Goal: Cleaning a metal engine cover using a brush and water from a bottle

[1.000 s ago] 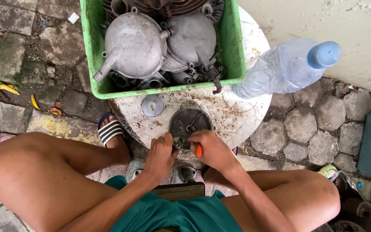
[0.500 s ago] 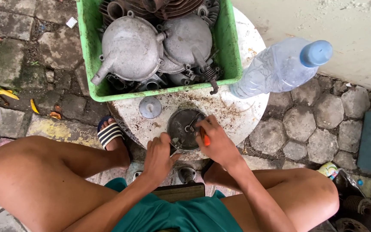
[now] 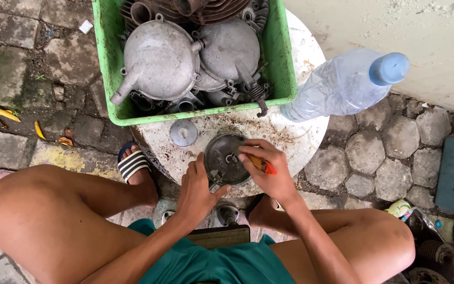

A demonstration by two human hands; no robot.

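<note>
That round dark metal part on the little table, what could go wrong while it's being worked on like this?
The dark round part sits near the white round table's edge, steadied only by the left hand; it might slide off. The orange-handled tool in the right hand could slip toward the left fingers. The plastic bottle close by might get knocked.

Sitting low with both bare knees spread wide, forearms coming up between the thighs toward the middle. Left hand [image 3: 198,189] is palm down, fingers loosely curled, thumb stuck out to the right and pressing against something. Right hand [image 3: 269,168] is bent at the wrist, knuckles up, fingers pinched shut around a thin tool, index finger pointing left. Hands sit close together, almost touching at the thumbs.
</note>
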